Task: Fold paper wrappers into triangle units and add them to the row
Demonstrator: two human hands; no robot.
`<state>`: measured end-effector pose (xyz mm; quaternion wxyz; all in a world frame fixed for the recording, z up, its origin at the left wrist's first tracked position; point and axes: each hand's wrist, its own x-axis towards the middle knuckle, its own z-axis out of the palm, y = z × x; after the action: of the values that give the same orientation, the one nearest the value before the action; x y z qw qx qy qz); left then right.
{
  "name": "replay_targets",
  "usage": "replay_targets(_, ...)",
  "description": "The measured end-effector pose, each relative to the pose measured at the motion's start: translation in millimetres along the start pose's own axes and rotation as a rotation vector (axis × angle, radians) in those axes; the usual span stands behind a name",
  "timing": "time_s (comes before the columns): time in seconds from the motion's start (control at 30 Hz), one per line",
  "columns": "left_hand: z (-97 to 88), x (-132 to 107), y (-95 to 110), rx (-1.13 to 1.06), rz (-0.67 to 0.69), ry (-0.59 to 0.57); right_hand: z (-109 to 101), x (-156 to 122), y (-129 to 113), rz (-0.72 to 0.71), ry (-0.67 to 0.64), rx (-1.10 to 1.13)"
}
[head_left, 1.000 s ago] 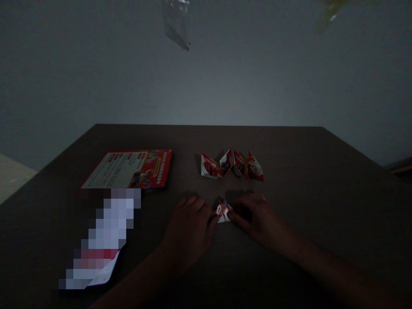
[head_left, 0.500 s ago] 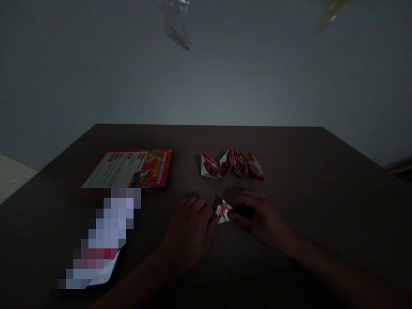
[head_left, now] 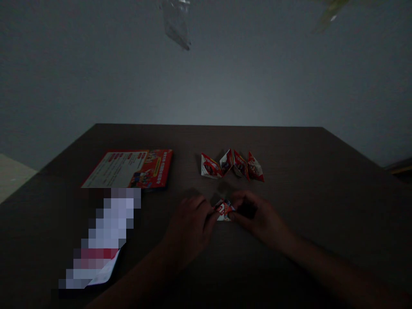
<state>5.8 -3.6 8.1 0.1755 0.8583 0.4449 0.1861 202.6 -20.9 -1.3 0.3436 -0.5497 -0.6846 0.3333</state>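
Between my hands, low over the table, is a small piece of folded printed paper (head_left: 224, 212) in red, white and orange. My left hand (head_left: 192, 221) pinches its left side with thumb and fingers. At its right side, the thumb and fingertips of my right hand (head_left: 257, 214) close on it. Part of the paper is hidden by my fingers. Just beyond stand several folded paper pieces (head_left: 210, 166) in red and white, set side by side in a row with creased, pointed tops.
A red and white printed booklet (head_left: 154, 169) lies at the left. Nearer me is a phone-like flat object (head_left: 106, 272), mostly blurred out by large pixels. The dark table (head_left: 305, 171) meets a grey wall (head_left: 257, 77). A clear plastic bag (head_left: 176, 23) hangs there.
The folded paper between my hands has changed shape: its peak is lower and it looks wider and flatter. My hands have shifted only slightly.
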Motion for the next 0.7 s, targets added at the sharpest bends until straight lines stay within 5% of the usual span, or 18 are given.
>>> replay_targets(0.3, 0.0, 0, 0, -0.405, -0.007, 0.201, 1, -3, -3, 0.016, -0.02, 0.201)
replay_targets(0.43, -0.1, 0, 1, -0.638, -0.184, 0.235, 1, -6, -8, 0.032, 0.016, 0.326)
replay_targets(0.53, -1.4, 0, 1, -0.903, -0.309, 0.159, 1, -7, -8, 0.054, 0.065, 0.432)
replay_targets(0.7, -3.3, 1, 3, -1.089, -0.332, -0.074, 0, -8, -8, 0.059, 0.098, 0.514)
